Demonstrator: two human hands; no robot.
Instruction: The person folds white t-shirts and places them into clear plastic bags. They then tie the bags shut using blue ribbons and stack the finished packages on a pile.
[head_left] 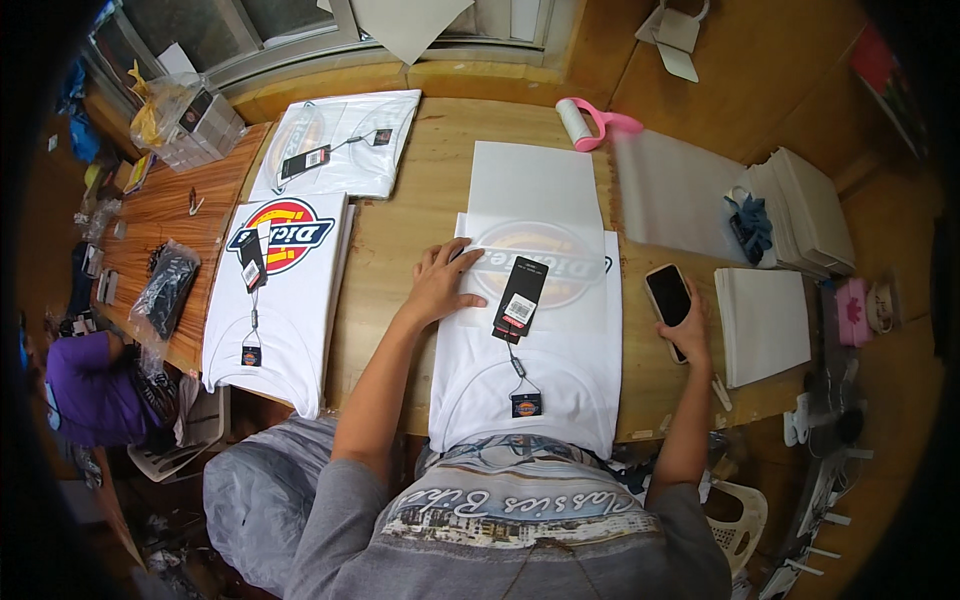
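Observation:
A folded white T-shirt [465, 385] lies in front of me, with a translucent sheet [535, 180] over its upper part and its coloured print. A black hang tag [520, 290] with a barcode label rests on top, strung to a small square tag [527, 404] near the collar. My left hand [440, 282] is open, fingers spread, at the left edge of the shirt and sheet. To the right of the shirt, my right hand [688, 328] has its fingers and thumb around a black-screened smartphone [668, 295], at the table surface.
Folded shirts with tags are stacked at left [290, 330], and a bagged shirt [385, 165] lies behind them. A pink-handled lint roller [590, 125], clear bags [665, 185] and white card stacks [765, 325] stand right. Another person in purple [100, 390] is at far left.

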